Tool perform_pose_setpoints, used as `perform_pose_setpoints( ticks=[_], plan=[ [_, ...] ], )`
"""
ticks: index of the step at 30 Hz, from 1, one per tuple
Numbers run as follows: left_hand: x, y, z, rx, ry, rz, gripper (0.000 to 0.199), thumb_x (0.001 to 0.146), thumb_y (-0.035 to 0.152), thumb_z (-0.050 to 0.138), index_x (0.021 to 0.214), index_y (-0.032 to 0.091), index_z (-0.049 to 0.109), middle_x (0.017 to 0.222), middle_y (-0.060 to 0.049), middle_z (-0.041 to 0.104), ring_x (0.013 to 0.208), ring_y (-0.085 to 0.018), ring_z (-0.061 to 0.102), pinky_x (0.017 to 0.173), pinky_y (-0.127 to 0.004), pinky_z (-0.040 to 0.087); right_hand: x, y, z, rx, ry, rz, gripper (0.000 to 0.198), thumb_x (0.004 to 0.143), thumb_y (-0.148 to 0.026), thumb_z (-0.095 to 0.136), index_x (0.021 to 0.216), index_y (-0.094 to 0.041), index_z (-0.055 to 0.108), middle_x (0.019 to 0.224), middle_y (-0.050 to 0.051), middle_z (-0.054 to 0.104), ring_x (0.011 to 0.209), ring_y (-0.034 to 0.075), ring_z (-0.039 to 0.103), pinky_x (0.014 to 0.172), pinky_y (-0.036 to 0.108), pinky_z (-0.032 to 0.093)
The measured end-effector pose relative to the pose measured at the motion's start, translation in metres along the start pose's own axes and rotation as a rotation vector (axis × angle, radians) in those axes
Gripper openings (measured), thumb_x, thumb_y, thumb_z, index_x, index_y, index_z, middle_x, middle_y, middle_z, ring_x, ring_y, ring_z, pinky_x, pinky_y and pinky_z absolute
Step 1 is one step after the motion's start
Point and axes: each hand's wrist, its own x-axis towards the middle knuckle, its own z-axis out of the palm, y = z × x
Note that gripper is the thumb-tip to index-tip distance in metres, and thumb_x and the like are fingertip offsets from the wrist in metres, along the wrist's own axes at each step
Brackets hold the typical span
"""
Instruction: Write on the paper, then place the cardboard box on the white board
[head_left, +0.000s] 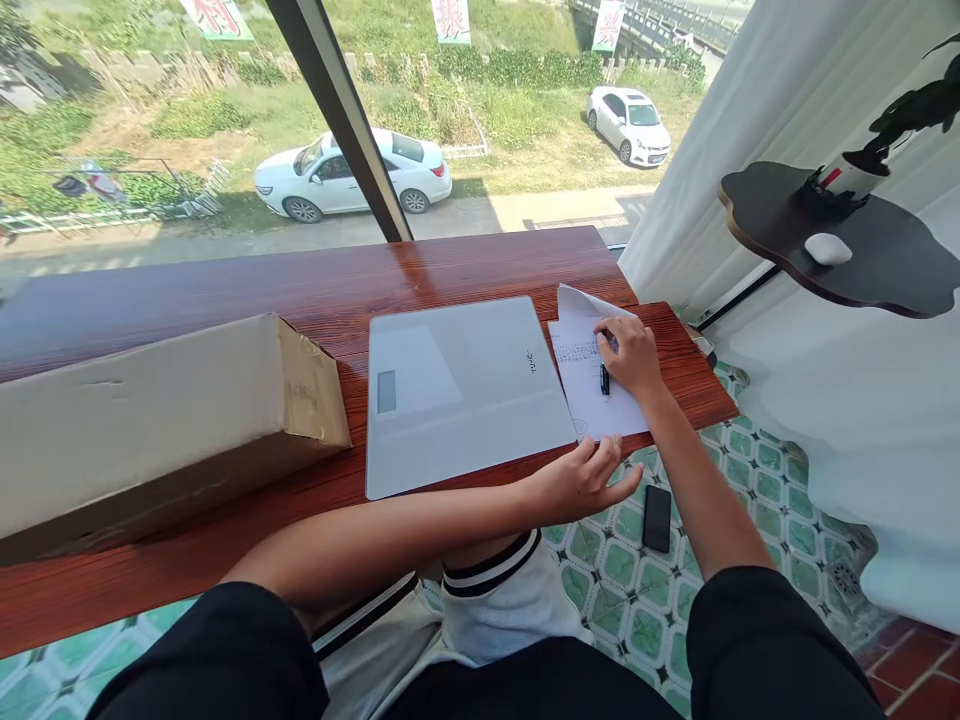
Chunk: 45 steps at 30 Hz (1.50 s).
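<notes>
My right hand [631, 352] rests on the sheets of paper [581, 385] at the right end of the table, its fingers curled round a black pen [604, 380]. Printed lines show on the paper, and the top sheet is bent up at its far edge. My left hand [581, 482] is held at the table's front edge, just below the paper's near corner, with fingers stretched apart and nothing in them. To the left of the paper lies a flat, light grey glass scale [457, 400] with a small display window.
A long cardboard box [150, 420] takes up the left of the reddish wooden table [480, 262]. On the tiled floor lies a black phone [657, 518]. A dark scalloped shelf [892, 250] with a plant pot and a white mouse-shaped object [828, 249] stands at right, before white curtains.
</notes>
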Motion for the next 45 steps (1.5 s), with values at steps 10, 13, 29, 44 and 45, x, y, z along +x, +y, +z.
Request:
perform_pose_setpoints(
  ticks=[10,13,29,44,45],
  plan=[
    [-0.008,-0.007,-0.004,0.035,0.040,0.142,0.044,0.100,0.026,0.047,0.143,0.019,0.050,0.134,-0.017,0.067,0.117,-0.024,0.065,0.100,-0.042,0.050,0.001,0.003,0.001,-0.007,0.179,0.078,0.028,0.100,-0.032,0.038,0.093,-0.019,0.061,0.092,0.007,0.068,0.092,0.023,0.055,0.084,0.036,0.032],
    [-0.022,-0.011,-0.019,0.000,0.049,0.152,0.045,0.099,0.027,0.051,0.144,0.019,0.051,0.132,-0.014,0.067,0.119,-0.022,0.063,0.108,-0.043,0.046,0.002,0.005,0.002,-0.043,0.217,0.070,0.031,0.101,-0.033,0.034,0.087,-0.019,0.058,0.089,0.008,0.066,0.089,0.024,0.053,0.081,0.037,0.031],
    [-0.204,-0.050,-0.101,0.299,0.184,-0.442,0.043,0.077,0.012,0.065,0.116,0.029,0.064,0.080,0.002,0.066,0.082,-0.013,0.060,0.087,-0.033,0.046,0.001,0.011,0.006,-0.105,0.234,0.017,0.028,0.100,-0.031,0.032,0.079,-0.019,0.046,0.084,0.010,0.062,0.083,0.023,0.054,0.075,0.035,0.033],
    [-0.260,-0.061,-0.111,0.368,0.187,-0.614,0.038,0.075,0.008,0.060,0.109,0.025,0.061,0.075,0.001,0.062,0.072,-0.015,0.056,0.077,-0.032,0.043,-0.005,-0.001,-0.005,-0.381,0.087,0.111,0.037,0.101,-0.036,0.032,0.092,-0.014,0.060,0.088,0.015,0.069,0.062,0.018,0.051,0.060,0.032,0.017],
    [-0.259,-0.061,-0.109,0.361,0.200,-0.617,0.037,0.075,0.008,0.060,0.109,0.025,0.062,0.075,0.001,0.062,0.072,-0.015,0.055,0.076,-0.032,0.043,-0.005,-0.002,-0.007,-0.404,0.064,0.113,0.039,0.102,-0.036,0.031,0.094,-0.013,0.061,0.089,0.016,0.070,0.063,0.019,0.053,0.060,0.032,0.017]
  ],
)
